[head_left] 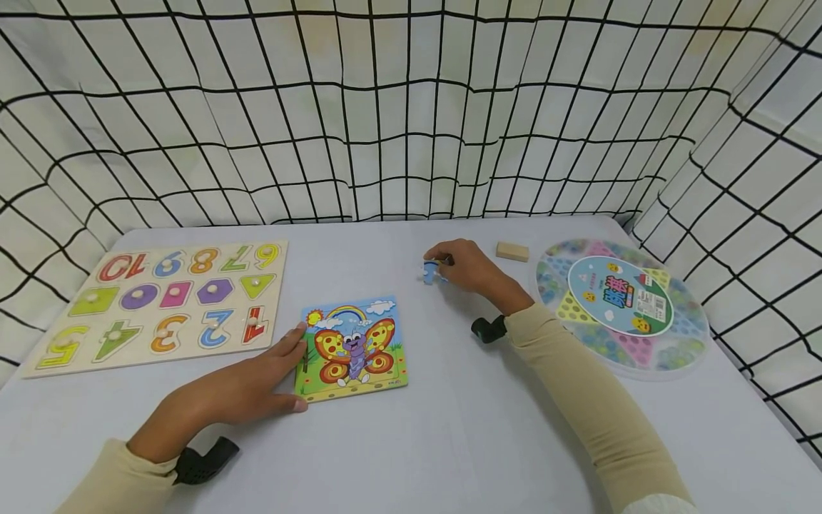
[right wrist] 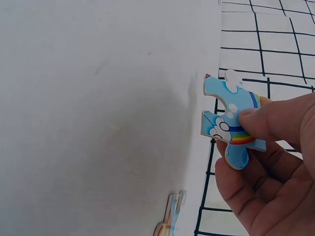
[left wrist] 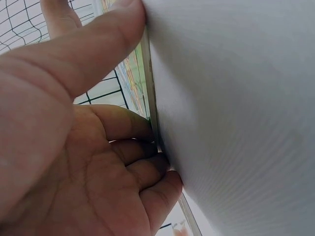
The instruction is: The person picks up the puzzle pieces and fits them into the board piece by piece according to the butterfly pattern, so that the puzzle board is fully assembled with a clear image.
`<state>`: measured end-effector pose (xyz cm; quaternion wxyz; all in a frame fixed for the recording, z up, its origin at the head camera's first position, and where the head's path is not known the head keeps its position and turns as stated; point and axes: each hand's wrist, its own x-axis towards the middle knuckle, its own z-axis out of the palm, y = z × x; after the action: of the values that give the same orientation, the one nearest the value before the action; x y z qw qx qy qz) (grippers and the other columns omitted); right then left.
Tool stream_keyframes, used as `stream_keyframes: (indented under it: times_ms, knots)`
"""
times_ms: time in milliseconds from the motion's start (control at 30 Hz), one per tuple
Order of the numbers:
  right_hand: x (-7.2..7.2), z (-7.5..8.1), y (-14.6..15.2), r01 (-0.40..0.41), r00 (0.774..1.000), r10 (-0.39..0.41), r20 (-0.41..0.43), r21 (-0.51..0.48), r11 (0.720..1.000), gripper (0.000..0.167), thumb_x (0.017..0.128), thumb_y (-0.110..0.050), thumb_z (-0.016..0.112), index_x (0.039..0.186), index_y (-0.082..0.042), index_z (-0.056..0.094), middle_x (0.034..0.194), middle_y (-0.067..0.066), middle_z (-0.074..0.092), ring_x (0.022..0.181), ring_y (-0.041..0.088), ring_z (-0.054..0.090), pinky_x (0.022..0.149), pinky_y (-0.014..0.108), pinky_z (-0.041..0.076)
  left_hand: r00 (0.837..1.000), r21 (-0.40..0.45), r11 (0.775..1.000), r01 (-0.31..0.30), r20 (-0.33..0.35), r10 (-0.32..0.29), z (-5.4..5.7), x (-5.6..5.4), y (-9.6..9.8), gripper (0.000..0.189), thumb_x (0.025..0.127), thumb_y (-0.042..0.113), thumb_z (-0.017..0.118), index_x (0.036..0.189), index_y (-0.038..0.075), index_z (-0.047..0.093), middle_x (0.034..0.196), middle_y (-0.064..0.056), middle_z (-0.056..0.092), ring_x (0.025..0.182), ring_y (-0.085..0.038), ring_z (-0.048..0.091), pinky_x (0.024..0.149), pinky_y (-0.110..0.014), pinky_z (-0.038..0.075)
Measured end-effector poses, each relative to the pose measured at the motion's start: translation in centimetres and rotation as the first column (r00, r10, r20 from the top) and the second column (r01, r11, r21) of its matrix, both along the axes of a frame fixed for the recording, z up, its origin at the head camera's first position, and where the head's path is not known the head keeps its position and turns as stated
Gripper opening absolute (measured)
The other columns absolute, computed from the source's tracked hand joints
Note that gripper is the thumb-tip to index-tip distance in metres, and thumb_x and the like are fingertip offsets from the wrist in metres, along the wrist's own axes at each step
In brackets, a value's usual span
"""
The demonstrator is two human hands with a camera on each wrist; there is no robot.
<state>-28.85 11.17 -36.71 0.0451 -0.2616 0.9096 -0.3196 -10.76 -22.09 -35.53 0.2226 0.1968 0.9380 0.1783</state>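
We see the right hand (head_left: 472, 268) pinching a blue puzzle piece (right wrist: 231, 125) between thumb and fingers (right wrist: 268, 123); the piece shows cloud and rainbow print and sits at the fingertips, just above the pale tabletop (head_left: 449, 428). The left hand (head_left: 237, 389) lies with straight fingers against the near left edge of the butterfly puzzle board (head_left: 353, 350), thumb along its front corner, gripping nothing; the wrist view shows its fingers (left wrist: 133, 128) pressed against the board's thin edge. The board lies between the two hands, just beside the left one and apart from the right. A small wooden block (head_left: 511, 250) rests just beyond the right hand, and a round marble game board (head_left: 621, 307) lies to its right. Beyond the left hand lies a number-and-shape peg puzzle (head_left: 163, 303).
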Motion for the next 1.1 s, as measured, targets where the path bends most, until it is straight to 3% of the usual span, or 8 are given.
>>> stream_keyframes:
  times_ms: [567,767,1100]
  knots:
    - [1.1,0.9,-2.7,-0.049,0.999,0.050,0.020,-0.031,0.998,0.028,0.094,0.001,0.058,0.118,-0.005,0.069,0.113,0.007,0.068,0.095,0.019,0.058,0.080,0.028,0.051,1.000,0.016,1.000,-0.013,-0.019,0.013,-0.1,-0.4,0.1,0.098,0.083,0.046,0.074,0.150,-0.006,0.025,0.161,-0.020,0.005,0.144,-0.041,0.013,0.110,-0.055,0.025]
    - [1.5,0.7,-4.0,-0.096,0.995,0.098,0.034,-0.045,0.994,0.027,0.095,-0.003,0.059,0.119,-0.007,0.069,0.113,0.004,0.068,0.096,0.017,0.058,0.082,0.027,0.050,0.999,0.019,0.999,-0.026,-0.019,0.027,-0.2,-0.5,0.1,0.100,0.082,0.045,0.075,0.151,-0.006,0.024,0.161,-0.020,0.006,0.144,-0.041,0.014,0.110,-0.055,0.025]
    - [2.5,0.9,-5.5,-0.162,0.986,0.163,0.017,-0.068,0.984,0.027,0.095,-0.002,0.059,0.119,-0.008,0.070,0.109,0.004,0.068,0.089,0.016,0.057,0.075,0.025,0.049,0.999,0.022,0.999,-0.031,-0.020,0.031,-0.4,-0.4,0.0,0.101,0.081,0.046,0.076,0.151,-0.006,0.024,0.161,-0.019,0.005,0.144,-0.041,0.014,0.110,-0.055,0.026]
